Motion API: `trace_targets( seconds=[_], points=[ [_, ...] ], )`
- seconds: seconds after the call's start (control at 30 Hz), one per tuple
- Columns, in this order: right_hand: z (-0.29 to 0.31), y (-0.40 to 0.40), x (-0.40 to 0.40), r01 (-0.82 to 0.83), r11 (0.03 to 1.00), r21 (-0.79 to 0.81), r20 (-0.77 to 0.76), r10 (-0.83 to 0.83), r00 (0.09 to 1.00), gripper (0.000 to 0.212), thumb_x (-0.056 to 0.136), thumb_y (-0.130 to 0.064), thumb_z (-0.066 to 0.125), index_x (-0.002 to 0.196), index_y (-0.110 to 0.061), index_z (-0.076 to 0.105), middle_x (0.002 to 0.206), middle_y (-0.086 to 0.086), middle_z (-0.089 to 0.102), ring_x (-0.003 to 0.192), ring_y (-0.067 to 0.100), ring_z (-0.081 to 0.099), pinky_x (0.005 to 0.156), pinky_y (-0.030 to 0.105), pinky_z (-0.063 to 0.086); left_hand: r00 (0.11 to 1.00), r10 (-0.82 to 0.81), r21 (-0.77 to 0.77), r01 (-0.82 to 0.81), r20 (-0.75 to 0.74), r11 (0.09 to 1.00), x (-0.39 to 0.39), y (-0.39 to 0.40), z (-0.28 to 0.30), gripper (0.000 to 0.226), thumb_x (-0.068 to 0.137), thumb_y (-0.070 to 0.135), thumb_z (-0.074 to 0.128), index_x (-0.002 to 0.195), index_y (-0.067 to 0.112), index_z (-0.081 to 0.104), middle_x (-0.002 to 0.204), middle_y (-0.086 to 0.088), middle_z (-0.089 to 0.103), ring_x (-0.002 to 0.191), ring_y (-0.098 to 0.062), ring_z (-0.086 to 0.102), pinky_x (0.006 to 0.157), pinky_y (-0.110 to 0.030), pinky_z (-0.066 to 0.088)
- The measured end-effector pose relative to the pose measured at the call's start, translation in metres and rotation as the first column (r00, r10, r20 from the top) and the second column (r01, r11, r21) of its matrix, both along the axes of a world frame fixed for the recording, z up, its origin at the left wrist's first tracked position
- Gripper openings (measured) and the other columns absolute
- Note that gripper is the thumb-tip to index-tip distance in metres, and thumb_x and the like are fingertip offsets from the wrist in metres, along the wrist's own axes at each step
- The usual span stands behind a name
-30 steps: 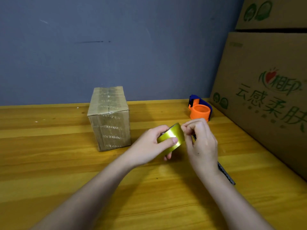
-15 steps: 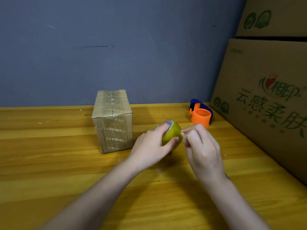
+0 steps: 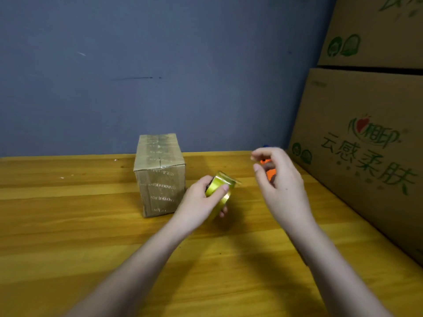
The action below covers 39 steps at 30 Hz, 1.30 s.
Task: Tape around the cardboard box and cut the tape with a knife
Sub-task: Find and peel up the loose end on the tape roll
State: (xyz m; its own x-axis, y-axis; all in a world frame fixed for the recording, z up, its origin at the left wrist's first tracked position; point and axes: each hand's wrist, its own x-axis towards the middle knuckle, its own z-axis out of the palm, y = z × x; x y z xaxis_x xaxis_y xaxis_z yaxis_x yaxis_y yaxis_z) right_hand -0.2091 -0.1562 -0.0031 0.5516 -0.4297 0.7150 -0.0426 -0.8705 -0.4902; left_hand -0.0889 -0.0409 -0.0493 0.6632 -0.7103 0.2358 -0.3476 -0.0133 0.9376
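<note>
A small cardboard box [image 3: 160, 175], wrapped in glossy tape, stands upright on the wooden table [image 3: 68, 236] near the wall. Just right of it my left hand [image 3: 201, 202] grips a roll of yellow-gold tape [image 3: 220, 188], with a short loose end sticking out to the right. My right hand [image 3: 278, 179] hovers to the right of the roll, away from it, fingers curled and apart, holding nothing that I can see. The knife is not in view.
An orange and blue tape dispenser [image 3: 270, 172] sits behind my right hand, mostly hidden. Large printed cardboard cartons [image 3: 366, 156] are stacked along the table's right side. A blue-grey wall [image 3: 160, 65] closes the back.
My right hand has let go of the tape roll and moved up and to the right. The left hand keeps the roll, now with a short end lifted off it.
</note>
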Motion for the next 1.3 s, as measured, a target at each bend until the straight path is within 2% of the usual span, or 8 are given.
trace_targets(
  seconds=[0.2,0.37,0.57,0.77,0.87,1.07,1.2,1.3],
  points=[
    [-0.038,-0.008,0.007,-0.211,0.976,0.052,-0.309,0.216,0.926,0.065,0.070,-0.043,0.070,0.129,-0.030,0.047,0.118,-0.011,0.053,0.113,0.005,0.048,0.092,0.024,0.040,0.975,-0.090,-0.114,0.067,-0.205,0.991,-0.010,0.006,0.003,0.010,0.093,0.016,0.053,0.089,0.008,0.057,0.060,-0.006,0.060,0.044,-0.013,0.058,0.044,-0.024,0.051],
    [-0.040,-0.004,0.011,-0.323,0.896,0.304,-0.091,0.365,0.927,0.046,0.069,-0.049,0.065,0.113,-0.040,0.054,0.110,-0.016,0.063,0.109,0.002,0.056,0.085,0.019,0.043,0.969,-0.094,-0.137,0.064,-0.228,0.989,-0.012,0.011,0.005,0.020,0.095,0.023,0.048,0.082,0.012,0.058,0.052,-0.003,0.060,0.042,-0.014,0.056,0.041,-0.022,0.047],
    [-0.035,0.004,0.019,-0.273,0.919,0.283,0.035,0.275,0.961,0.012,0.077,-0.028,0.067,0.088,-0.034,0.064,0.086,-0.011,0.068,0.089,0.006,0.062,0.076,0.029,0.048,0.976,-0.084,-0.110,0.063,-0.201,0.992,-0.017,0.012,0.002,0.023,0.093,0.032,0.050,0.081,0.014,0.058,0.054,-0.010,0.058,0.045,-0.020,0.057,0.045,-0.026,0.049],
    [-0.032,0.012,0.025,-0.292,0.826,0.482,0.199,0.221,0.955,0.005,0.086,-0.011,0.065,0.084,-0.008,0.068,0.079,-0.006,0.068,0.073,-0.003,0.060,0.070,0.014,0.047,0.936,-0.185,-0.145,0.146,-0.301,0.978,-0.023,0.014,0.004,0.016,0.098,0.015,0.041,0.088,0.008,0.051,0.059,-0.014,0.061,0.048,-0.022,0.060,0.049,-0.026,0.051],
    [-0.028,0.011,0.030,-0.284,0.747,0.601,0.235,0.174,0.956,0.011,0.087,-0.012,0.063,0.086,-0.003,0.069,0.080,0.003,0.069,0.074,0.006,0.060,0.072,0.023,0.048,0.950,-0.248,-0.132,0.226,-0.188,0.965,-0.025,0.017,-0.003,0.006,0.095,0.008,0.046,0.100,0.007,0.050,0.072,-0.012,0.065,0.062,-0.021,0.066,0.059,-0.027,0.054],
    [-0.027,0.007,0.037,-0.156,0.824,0.545,0.168,0.075,0.983,0.008,0.085,-0.015,0.066,0.079,-0.011,0.069,0.077,0.002,0.070,0.074,0.013,0.065,0.075,0.030,0.052,0.925,-0.082,0.178,0.016,0.370,0.984,-0.025,0.022,-0.012,0.037,0.080,0.059,0.045,0.108,0.035,0.039,0.075,0.001,0.068,0.058,-0.015,0.067,0.067,-0.035,0.057],
    [-0.025,0.017,0.027,-0.097,0.944,0.314,0.218,0.028,0.976,0.009,0.086,-0.017,0.065,0.079,-0.014,0.069,0.084,-0.002,0.066,0.083,0.002,0.059,0.075,0.012,0.044,0.988,-0.136,-0.061,0.132,-0.072,0.989,-0.036,0.018,-0.002,0.018,0.095,0.030,0.049,0.102,0.013,0.047,0.061,-0.005,0.059,0.046,-0.020,0.056,0.047,-0.030,0.050],
    [-0.015,0.021,0.020,-0.127,0.969,0.212,0.283,0.063,0.957,0.009,0.087,-0.017,0.065,0.079,-0.015,0.069,0.082,-0.004,0.066,0.084,0.004,0.058,0.073,0.015,0.043,0.949,-0.130,-0.112,0.101,-0.287,0.989,-0.038,0.015,0.001,0.016,0.096,0.025,0.046,0.093,0.010,0.045,0.053,-0.007,0.053,0.036,-0.018,0.050,0.041,-0.024,0.043]
  ],
)
